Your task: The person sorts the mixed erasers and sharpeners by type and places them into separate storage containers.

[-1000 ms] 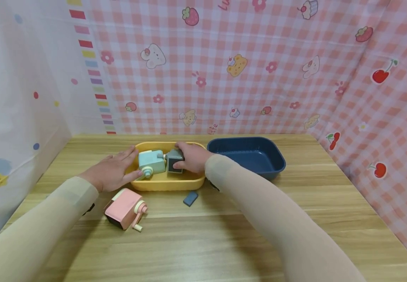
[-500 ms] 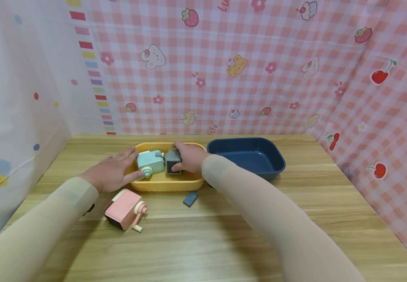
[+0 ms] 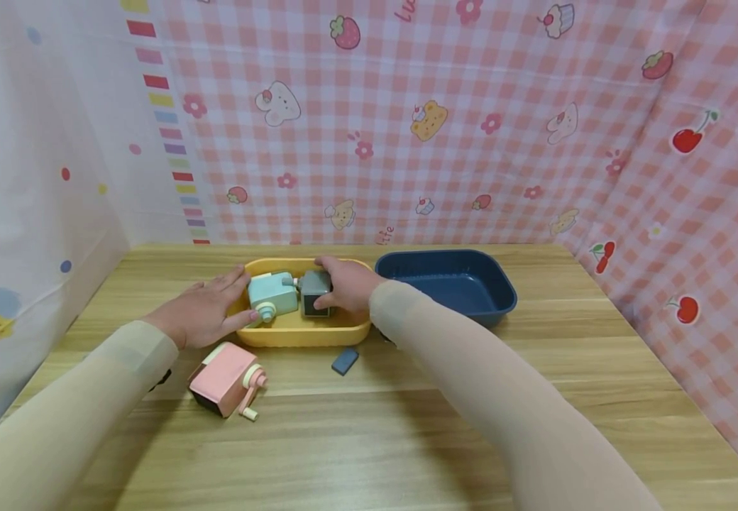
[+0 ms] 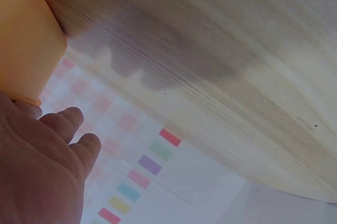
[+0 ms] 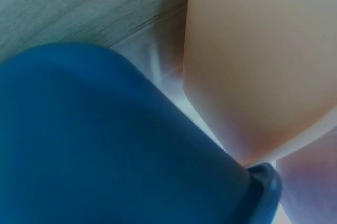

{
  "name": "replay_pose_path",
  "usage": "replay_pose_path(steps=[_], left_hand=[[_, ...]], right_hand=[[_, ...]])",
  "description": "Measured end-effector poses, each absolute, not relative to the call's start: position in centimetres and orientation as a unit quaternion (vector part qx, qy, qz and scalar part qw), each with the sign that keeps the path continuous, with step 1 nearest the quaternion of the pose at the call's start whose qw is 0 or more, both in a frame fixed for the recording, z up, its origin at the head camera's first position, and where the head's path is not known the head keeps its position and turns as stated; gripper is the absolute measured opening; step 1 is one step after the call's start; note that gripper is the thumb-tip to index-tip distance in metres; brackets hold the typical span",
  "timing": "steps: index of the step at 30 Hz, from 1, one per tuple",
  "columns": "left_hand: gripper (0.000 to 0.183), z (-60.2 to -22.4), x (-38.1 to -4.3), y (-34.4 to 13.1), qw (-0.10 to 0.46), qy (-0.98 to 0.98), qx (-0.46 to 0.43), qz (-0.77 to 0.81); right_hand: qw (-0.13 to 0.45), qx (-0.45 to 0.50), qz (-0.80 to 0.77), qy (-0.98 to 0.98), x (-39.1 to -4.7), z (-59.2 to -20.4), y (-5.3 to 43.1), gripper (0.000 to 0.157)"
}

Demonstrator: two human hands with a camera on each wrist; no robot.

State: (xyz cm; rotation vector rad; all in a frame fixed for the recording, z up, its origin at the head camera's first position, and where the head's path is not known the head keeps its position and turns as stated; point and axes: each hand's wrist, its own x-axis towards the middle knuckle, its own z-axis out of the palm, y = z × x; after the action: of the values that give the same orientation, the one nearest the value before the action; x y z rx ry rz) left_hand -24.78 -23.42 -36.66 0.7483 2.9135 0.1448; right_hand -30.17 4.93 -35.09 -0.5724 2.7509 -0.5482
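Note:
A yellow plastic bin (image 3: pixel 305 338) holds two crank pencil sharpeners side by side. The mint-green pencil sharpener (image 3: pixel 273 292) lies in its left half. To its right is the grey pencil sharpener (image 3: pixel 314 284), gripped by my right hand (image 3: pixel 351 285) between thumb and fingers, its crank side towards the mint one. My left hand (image 3: pixel 206 309) rests on the bin's left rim with fingers extended, its thumb over the mint sharpener's near corner. In the left wrist view, the left fingers (image 4: pixel 87 153) lie against the bin's outer wall. The right wrist view shows little of the right hand.
A dark blue bin (image 3: pixel 503 306) stands close to the yellow bin's right side. In front lie a pink crank pencil sharpener (image 3: pixel 225 378), below my left hand, and a small grey-blue block (image 3: pixel 345 360). A patterned cloth (image 3: pixel 382 142) hangs behind the wooden table (image 3: pixel 369 440).
My right hand and the grey sharpener have shifted slightly left, then a little back right. The yellow bin and mint sharpener sit marginally further left. My left hand stays put.

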Motion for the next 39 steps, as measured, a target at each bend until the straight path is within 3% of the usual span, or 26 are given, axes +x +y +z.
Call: replay_pose_path(steps=[8,39], left_hand=[[0.092,-36.9,-24.7,-23.5,0.066,0.965,0.247,0.054],[0.089,-36.9,-24.9,-23.5,0.067,0.965,0.244,0.065]], right_hand=[[0.152,-0.191,-0.212,0.946,-29.8,-34.5,5.1,0.087],[0.103,-0.263,-0.246,0.927,-26.9,-32.9,5.5,0.075]])
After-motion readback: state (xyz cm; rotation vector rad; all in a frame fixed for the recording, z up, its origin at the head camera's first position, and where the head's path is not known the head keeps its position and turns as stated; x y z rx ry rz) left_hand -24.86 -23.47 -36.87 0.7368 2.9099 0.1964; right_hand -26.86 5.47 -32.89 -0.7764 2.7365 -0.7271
